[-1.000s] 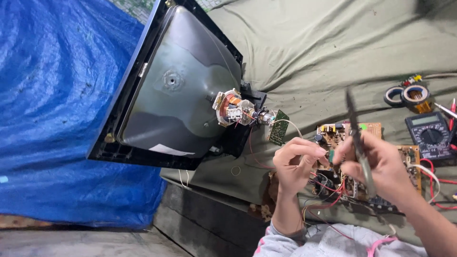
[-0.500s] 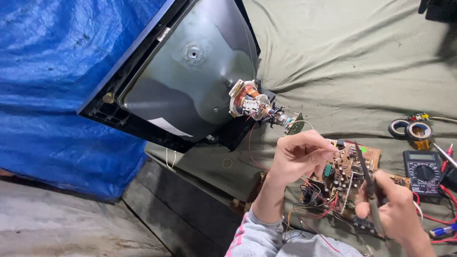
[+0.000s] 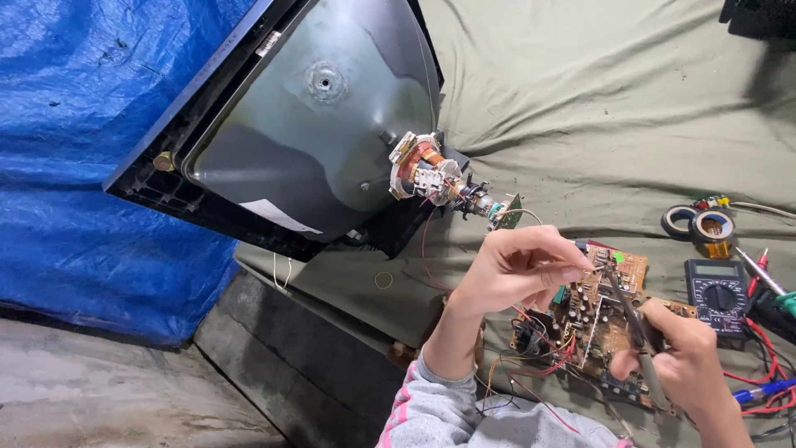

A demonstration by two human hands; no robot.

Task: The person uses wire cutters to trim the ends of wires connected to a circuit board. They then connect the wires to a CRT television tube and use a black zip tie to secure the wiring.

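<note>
Circuit board, one brown piece, lies on the olive cloth beside one picture tube, one multimeter and two tape rolls, left hand pinching a wire, right hand clenching one soldering iron.
</note>
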